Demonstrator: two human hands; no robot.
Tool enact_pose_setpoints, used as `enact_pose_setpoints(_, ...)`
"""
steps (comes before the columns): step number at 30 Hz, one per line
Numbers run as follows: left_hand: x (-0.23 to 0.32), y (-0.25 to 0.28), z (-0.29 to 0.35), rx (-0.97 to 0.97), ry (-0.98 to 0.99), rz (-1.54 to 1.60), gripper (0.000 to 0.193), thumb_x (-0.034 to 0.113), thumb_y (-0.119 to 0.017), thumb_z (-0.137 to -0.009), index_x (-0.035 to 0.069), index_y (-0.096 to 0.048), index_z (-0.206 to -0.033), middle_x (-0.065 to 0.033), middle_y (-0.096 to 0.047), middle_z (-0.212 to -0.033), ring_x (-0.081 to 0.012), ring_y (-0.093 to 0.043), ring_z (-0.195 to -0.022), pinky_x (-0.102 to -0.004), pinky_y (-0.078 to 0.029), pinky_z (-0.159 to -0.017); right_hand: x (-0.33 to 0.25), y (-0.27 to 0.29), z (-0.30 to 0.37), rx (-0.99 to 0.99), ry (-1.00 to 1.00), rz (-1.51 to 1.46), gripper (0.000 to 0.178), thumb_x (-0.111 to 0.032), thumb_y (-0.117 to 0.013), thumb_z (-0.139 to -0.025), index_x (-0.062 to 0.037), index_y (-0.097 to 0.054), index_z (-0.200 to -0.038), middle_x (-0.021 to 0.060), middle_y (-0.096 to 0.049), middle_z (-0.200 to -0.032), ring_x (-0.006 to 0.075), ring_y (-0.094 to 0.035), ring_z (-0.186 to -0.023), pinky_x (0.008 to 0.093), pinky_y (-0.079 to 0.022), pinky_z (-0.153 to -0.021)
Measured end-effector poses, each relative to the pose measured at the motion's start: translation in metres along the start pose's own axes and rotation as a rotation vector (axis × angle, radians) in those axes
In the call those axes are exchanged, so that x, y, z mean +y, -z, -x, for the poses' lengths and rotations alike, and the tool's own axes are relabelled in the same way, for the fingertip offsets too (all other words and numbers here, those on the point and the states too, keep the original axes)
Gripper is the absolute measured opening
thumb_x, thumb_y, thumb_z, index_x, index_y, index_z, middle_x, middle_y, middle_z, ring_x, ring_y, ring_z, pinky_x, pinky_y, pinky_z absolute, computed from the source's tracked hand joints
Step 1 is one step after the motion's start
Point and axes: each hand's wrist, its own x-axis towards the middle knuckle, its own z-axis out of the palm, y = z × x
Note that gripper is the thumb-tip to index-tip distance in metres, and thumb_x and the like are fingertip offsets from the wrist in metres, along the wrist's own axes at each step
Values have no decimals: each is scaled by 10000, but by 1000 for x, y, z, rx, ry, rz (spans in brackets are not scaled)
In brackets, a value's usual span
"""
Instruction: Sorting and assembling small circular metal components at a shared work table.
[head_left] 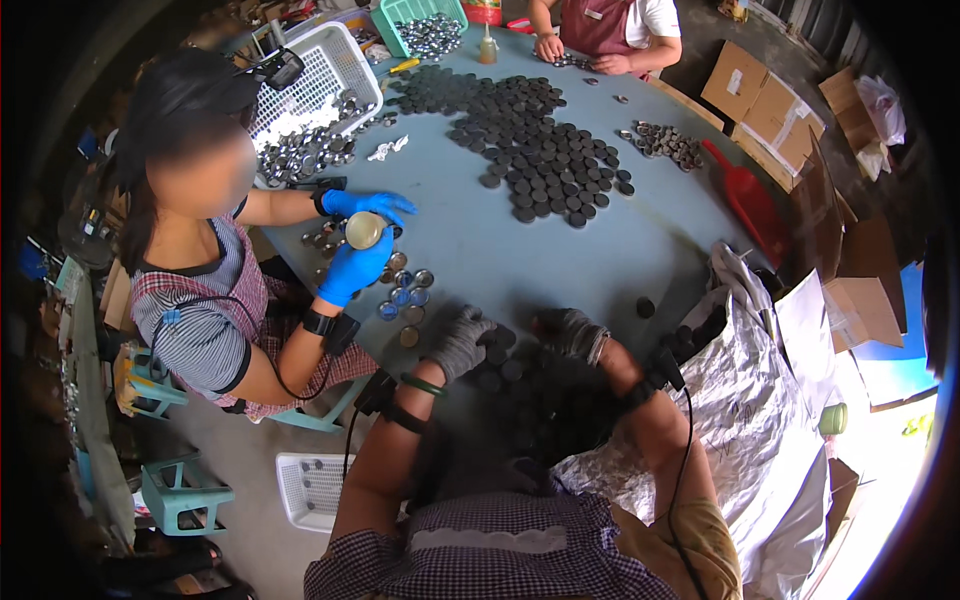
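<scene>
My left hand (462,343), in a grey knit glove, curls its fingers at the table's near edge, beside several black round caps (508,370). To its right, my right hand (574,334), gloved the same way, has its fingers bent together toward a dark patch at the fingertips. What either hand holds, if anything, cannot be made out. More black caps lie in shadow between my forearms, blurred. A single black cap (645,307) sits right of my right hand. A large spread of black caps (545,165) covers the middle and far table.
On the left a co-worker in blue gloves (358,262) holds a round cream-coloured piece (365,230). Across the table another person's hands (612,64) handle small pieces. A white basket (330,60), red dustpan (748,205), silvery sack (690,430) and cardboard boxes (765,105) surround the table.
</scene>
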Motion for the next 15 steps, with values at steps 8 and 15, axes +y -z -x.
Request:
enact_pose_setpoints(8, 44, 6, 1, 400, -30, 155, 357, 124, -709, -664, 74, -627, -1008, -116, -590, -979, -311, -593, -916, -394, -489, -803, 29, -43, 3, 315, -40, -550, 161, -4, -608, -842, -41, -606, -999, -1, -626, -837, 122, -602, -801, 286, -495, -643)
enact_pose_setpoints(15, 87, 32, 10, 553, -163, 221, 393, -5, -684, -707, 52, -583, -1082, -138, -599, -980, -289, -632, -866, -385, -536, -749, -62, 2, 12, -66, -318, -1224, 287, -187, -657, -855, -5, -567, -1058, 61, -588, -810, 127, -556, -737, 292, -475, -664)
